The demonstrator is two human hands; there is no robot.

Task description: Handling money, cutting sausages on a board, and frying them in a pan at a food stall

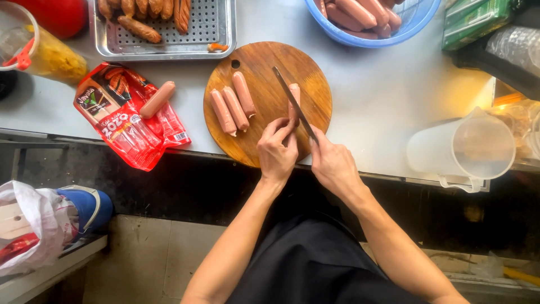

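Note:
A round wooden cutting board (264,62) lies on the pale counter, its near edge hanging over the counter's front. Three pink sausages (233,107) lie side by side on its left part. My left hand (277,152) pinches the near end of a fourth sausage (294,98) on the board. My right hand (332,163) grips a knife (292,101), whose dark blade lies along that sausage, pointing away from me.
A red sausage packet (126,121) with one loose sausage (157,99) lies left of the board. A perforated metal tray (208,28) of browned sausages stands behind, a blue basket (413,25) of raw sausages at back right. A clear plastic jug (467,149) lies on the right.

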